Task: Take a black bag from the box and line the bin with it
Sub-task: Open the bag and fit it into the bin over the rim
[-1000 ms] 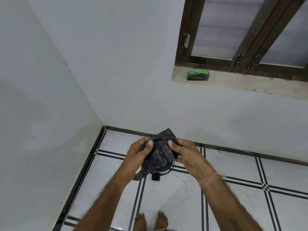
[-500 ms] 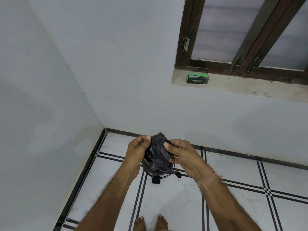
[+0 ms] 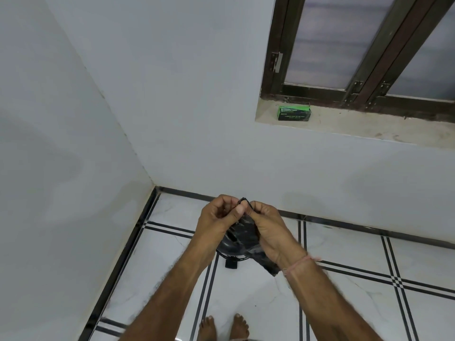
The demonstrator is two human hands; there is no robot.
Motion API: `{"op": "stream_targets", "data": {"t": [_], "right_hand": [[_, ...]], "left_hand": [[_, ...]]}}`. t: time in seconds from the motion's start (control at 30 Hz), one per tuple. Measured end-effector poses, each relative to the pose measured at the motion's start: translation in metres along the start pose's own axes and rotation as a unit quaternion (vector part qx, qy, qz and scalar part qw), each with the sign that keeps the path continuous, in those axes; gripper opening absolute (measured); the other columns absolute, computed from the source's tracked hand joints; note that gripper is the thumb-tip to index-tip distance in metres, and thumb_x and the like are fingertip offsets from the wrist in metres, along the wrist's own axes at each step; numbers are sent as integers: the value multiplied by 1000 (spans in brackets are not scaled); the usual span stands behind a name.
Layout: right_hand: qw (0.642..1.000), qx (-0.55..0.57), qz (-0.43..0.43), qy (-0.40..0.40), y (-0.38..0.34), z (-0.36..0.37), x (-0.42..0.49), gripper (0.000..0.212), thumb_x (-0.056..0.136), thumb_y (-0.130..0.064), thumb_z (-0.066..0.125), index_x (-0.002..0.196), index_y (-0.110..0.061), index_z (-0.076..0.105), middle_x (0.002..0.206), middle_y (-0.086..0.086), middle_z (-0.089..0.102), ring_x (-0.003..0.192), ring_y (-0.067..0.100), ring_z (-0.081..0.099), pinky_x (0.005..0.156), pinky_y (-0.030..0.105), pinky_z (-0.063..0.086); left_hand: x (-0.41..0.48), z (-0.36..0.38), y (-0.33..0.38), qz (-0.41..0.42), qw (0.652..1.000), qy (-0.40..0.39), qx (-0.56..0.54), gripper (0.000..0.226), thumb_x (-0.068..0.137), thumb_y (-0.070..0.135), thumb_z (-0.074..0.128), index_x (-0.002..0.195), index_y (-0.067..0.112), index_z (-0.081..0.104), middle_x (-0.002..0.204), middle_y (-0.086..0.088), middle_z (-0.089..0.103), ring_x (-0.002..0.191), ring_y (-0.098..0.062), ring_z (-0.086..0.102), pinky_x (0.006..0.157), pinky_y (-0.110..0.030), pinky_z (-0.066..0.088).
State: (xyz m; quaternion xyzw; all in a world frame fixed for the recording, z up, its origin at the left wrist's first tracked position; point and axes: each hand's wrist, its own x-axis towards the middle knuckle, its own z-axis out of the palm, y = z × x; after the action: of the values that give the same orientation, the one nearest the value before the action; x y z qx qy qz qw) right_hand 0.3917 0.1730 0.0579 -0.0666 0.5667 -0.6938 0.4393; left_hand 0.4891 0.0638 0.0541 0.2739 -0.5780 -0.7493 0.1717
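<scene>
A crumpled black bag (image 3: pixel 245 233) hangs between my hands above the floor. My left hand (image 3: pixel 218 217) and my right hand (image 3: pixel 267 230) pinch its top edge close together, fingertips almost touching. A loose end of the bag trails down under my right wrist. Below the hands stands a small black bin (image 3: pixel 227 249), mostly hidden by the bag and my arms; only its rim and foot pedal show. The green box (image 3: pixel 294 113) of bags lies on the window sill at the upper right.
White tiled floor (image 3: pixel 344 291) with black stripes lies under me, my bare feet (image 3: pixel 222 328) at the bottom edge. Two white walls meet in a corner (image 3: pixel 152 185) at the left. A dark-framed window (image 3: pixel 357 57) sits above the sill.
The bunched bag has been drawn out thinner and hangs lower. My two hands have come closer together at its top edge.
</scene>
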Motion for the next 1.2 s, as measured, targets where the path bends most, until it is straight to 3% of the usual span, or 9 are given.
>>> {"op": "stream_targets", "data": {"t": [0.07, 0.17, 0.33, 0.47, 0.63, 0.77, 0.9, 1.0, 1.2], "right_hand": [[999, 38, 3, -33, 2, 3, -2, 25, 96, -16, 69, 109, 5, 73, 107, 23, 76, 97, 30, 75, 89, 35, 61], [996, 72, 9, -43, 1, 6, -6, 10, 92, -13, 69, 93, -5, 74, 89, 12, 76, 80, 19, 73, 74, 27, 61], [994, 105, 24, -2, 0, 7, -2, 18, 80, -26, 75, 80, -11, 66, 72, 4, 66, 58, 10, 58, 56, 21, 55], [987, 157, 36, 16, 2, 4, -1, 18, 90, -26, 71, 77, -17, 62, 72, 2, 67, 64, 13, 63, 63, 25, 58], [981, 178, 61, 55, 3, -2, 6, 17, 95, -29, 69, 84, -19, 62, 92, 4, 72, 81, 18, 71, 80, 37, 60], [984, 138, 50, 99, -3, -8, 13, 21, 88, -34, 75, 85, -18, 62, 92, 7, 73, 79, 19, 71, 79, 36, 59], [993, 89, 22, 80, -5, -7, 15, 21, 87, -29, 77, 76, -21, 61, 89, 4, 75, 75, 17, 72, 71, 31, 61], [995, 81, 7, 61, -9, -1, 13, 26, 95, -19, 71, 71, -19, 61, 84, 3, 77, 72, 16, 74, 67, 27, 60], [985, 130, 10, 113, -14, -4, 23, 20, 95, -18, 70, 79, -15, 60, 88, 10, 74, 76, 22, 73, 70, 33, 64]], "left_hand": [[1, 0, 2, -2, 999, 44, -25, 27, 91, 18, 74, 102, -7, 69, 90, -12, 73, 83, -16, 70, 72, -22, 57], [1, -4, 3, -23, 995, 84, -56, 22, 97, 12, 68, 100, -11, 69, 84, -12, 74, 74, -14, 71, 65, -21, 57], [-3, -3, 3, -59, 982, 120, -130, 20, 101, 9, 62, 107, -10, 68, 74, -4, 77, 62, -8, 73, 57, -18, 56], [-2, -8, 4, -73, 974, 136, -167, 11, 101, 10, 61, 98, 1, 68, 74, -1, 74, 58, -2, 71, 51, -14, 54], [0, -25, -9, -16, 994, 53, -95, 12, 99, 10, 64, 87, 6, 64, 81, -4, 71, 67, -9, 66, 63, -19, 54], [-8, -36, -16, -44, 996, -79, -9, 34, 93, 44, 70, 75, 17, 65, 73, -4, 57, 68, -14, 55, 73, -25, 51], [-4, -23, -5, -19, 999, 28, 19, 38, 94, 50, 63, 94, 11, 67, 89, -2, 71, 86, -15, 68, 85, -32, 60], [6, -19, -3, -4, 995, 5, 97, 28, 88, 41, 79, 103, 19, 70, 98, 1, 73, 96, -16, 69, 90, -33, 59], [12, -18, -20, 36, 981, 26, 189, 14, 85, 14, 83, 87, 21, 71, 82, 5, 74, 80, -14, 68, 79, -34, 58]]}}
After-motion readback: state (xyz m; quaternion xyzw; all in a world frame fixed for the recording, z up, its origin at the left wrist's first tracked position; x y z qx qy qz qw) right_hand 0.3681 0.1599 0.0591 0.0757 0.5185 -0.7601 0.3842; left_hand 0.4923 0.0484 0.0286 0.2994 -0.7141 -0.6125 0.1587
